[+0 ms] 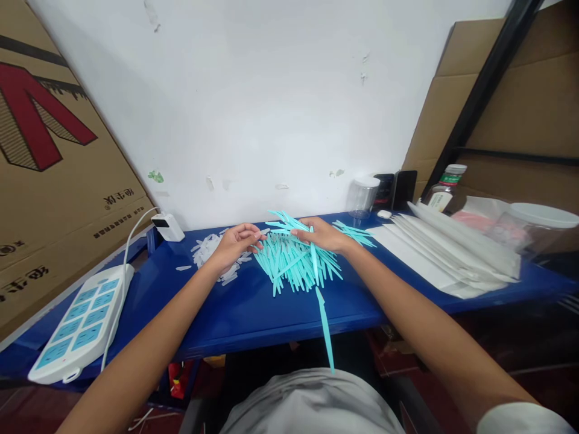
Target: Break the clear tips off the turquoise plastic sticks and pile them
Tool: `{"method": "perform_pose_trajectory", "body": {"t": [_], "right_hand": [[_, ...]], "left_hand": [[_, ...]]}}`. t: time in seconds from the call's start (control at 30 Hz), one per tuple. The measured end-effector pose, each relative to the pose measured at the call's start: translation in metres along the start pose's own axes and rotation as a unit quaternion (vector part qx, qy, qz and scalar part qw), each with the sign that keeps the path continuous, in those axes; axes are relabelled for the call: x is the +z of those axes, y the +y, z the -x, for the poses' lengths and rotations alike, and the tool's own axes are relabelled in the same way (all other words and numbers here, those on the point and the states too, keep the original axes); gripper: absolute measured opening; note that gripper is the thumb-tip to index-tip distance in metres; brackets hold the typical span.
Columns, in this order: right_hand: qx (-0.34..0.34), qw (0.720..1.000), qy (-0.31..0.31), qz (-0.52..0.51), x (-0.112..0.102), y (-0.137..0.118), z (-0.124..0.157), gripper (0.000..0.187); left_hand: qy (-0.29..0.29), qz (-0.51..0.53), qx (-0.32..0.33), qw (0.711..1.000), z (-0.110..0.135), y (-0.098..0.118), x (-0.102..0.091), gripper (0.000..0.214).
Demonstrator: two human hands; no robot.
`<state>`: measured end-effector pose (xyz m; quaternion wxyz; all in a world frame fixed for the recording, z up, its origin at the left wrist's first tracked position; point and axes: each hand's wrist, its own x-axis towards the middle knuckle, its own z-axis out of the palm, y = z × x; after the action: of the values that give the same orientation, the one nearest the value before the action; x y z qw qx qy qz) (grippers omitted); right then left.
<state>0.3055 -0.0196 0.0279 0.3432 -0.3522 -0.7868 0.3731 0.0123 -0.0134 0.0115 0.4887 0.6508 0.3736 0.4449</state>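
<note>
My right hand point(319, 234) is closed around several turquoise eyebrow razors point(283, 224), their ends fanning out toward the left. Under it spreads a heap of the same slim razors point(289, 265). My left hand point(239, 242) pinches a small translucent plastic cap point(264, 232), close to the tips of the held razors. Beside and partly behind that hand lies a pile of similar clear caps point(208, 248). A single razor point(325, 331) extends past the table's front edge toward my lap; whether it touches the table I cannot tell.
On the blue table point(217, 325), a power strip point(84, 325) and a white device point(168, 227) stand left. White sleeves point(452, 253), a clear jar point(363, 198), a bottle point(446, 190) and a lidded tub point(538, 226) are on the right. More razors point(355, 233) lie behind my right wrist.
</note>
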Motion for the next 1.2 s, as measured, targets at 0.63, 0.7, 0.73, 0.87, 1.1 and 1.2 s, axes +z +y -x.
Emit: {"method": "perform_pose_trajectory", "body": {"t": [0.63, 0.7, 0.73, 0.87, 1.1, 1.2], "right_hand": [[-0.006, 0.999, -0.028, 0.025, 0.007, -0.001, 0.0, 0.047], [-0.003, 0.999, -0.03, 0.02, 0.01, -0.002, 0.0, 0.047], [-0.002, 0.999, -0.029, 0.017, 0.011, -0.003, -0.001, 0.047], [-0.01, 0.999, -0.029, 0.018, 0.012, -0.003, -0.002, 0.047], [-0.006, 1.0, 0.0, 0.026, -0.001, -0.002, 0.001, 0.046], [-0.006, 1.0, -0.001, 0.028, -0.005, -0.003, 0.002, 0.048]], "left_hand": [[-0.018, -0.028, -0.054, 0.998, 0.003, -0.003, 0.008, 0.048], [-0.024, -0.014, -0.064, 0.998, 0.003, -0.005, 0.01, 0.049], [-0.024, -0.008, -0.067, 0.997, 0.002, -0.006, 0.012, 0.048], [-0.025, -0.025, -0.051, 0.998, 0.001, -0.006, 0.012, 0.046], [-0.033, -0.436, 0.083, 0.895, -0.002, 0.005, -0.038, 0.032], [-0.092, -0.468, 0.059, 0.877, -0.003, 0.0, -0.058, 0.033]]}}
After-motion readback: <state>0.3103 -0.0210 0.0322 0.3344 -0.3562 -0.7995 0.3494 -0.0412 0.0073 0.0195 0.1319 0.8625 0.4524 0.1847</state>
